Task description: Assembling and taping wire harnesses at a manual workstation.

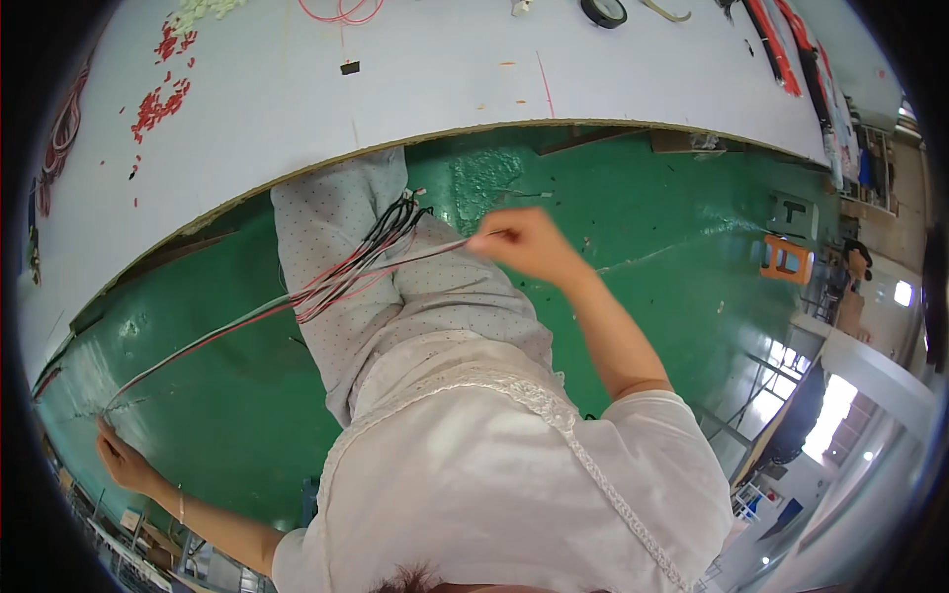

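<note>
A bundle of thin red, black and grey-white wires (pixel 341 274) lies across my lap, its looped black ends near my knees. My right hand (pixel 524 243) is closed in a pinch on a few of these wires, above my thigh. Far out to the left, my left hand (pixel 127 461) pinches the other end of a long strand. That strand (pixel 203 342) runs stretched out between the two hands, passing over the bundle. The exact number of wires in each pinch is too small to tell.
Ahead is a white table (pixel 297 109) with a curved-looking near edge. It carries red small pieces (pixel 158 107), a roll of black tape (pixel 603 12), a small black piece (pixel 350 68) and red cables (pixel 776 49). An orange stool (pixel 787 260) stands on the green floor (pixel 652 296).
</note>
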`<state>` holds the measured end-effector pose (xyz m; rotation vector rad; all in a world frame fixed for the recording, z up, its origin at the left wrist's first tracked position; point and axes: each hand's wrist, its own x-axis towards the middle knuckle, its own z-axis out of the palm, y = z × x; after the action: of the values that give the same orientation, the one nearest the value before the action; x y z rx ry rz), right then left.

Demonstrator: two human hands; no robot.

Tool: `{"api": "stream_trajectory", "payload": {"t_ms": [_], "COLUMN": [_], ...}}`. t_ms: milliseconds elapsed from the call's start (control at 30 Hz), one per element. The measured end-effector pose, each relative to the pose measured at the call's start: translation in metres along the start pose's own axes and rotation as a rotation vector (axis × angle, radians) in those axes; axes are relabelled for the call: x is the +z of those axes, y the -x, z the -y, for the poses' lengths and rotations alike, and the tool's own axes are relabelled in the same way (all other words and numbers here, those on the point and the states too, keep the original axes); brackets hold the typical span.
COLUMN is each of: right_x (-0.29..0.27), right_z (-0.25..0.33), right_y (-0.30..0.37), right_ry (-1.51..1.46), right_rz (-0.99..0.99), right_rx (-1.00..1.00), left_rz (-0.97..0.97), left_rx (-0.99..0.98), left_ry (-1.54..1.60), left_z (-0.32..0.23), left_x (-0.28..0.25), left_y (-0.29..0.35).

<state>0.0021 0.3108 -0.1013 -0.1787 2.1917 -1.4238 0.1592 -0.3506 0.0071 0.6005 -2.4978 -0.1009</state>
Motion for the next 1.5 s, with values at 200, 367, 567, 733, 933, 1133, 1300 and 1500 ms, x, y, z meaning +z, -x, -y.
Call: {"api": "stream_trajectory", "payload": {"t_ms": [200,367,567,733,933,1133,1300,1500], "right_x": [0.031,0.096,0.051,0.057,0.045,0.064,0.084,0.076], "right_z": [0.017,0.039,-0.028,-0.092,-0.169,-0.214,-0.211,-0.215], "right_y": [0.008,-0.013,-0.028,-0.056,-0.072,-0.105,-0.124,-0.106], "right_ry": [0.243,0.086,0.014,0.165,0.367,0.427,0.377,0.269], "right_rz": [-0.094,0.094,0.124,0.045,-0.042,-0.025,-0.054,-0.049], "right_rx": [-0.355,-0.552,-0.285,-0.374,-0.388,-0.237,-0.184,-0.035], "left_rz": [0.085,1.315,0.984,0.624,0.658,0.864,0.825,0.778], "left_rx": [0.154,0.392,-0.110,0.032,-0.197,-0.205,-0.196,-0.009], "left_ry": [-0.397,0.800,0.595,0.036,0.022,0.257,-0.019,0.021], "left_z": [-0.001,-0.317,-0.194,-0.102,-0.051,-0.073,-0.016,-0.054], "left_x": [0.068,0.083,0.101,0.107,0.121,0.142,0.138,0.149], "left_y": [0.043,0.126,0.100,0.119,0.177,0.206,0.227,0.219]}}
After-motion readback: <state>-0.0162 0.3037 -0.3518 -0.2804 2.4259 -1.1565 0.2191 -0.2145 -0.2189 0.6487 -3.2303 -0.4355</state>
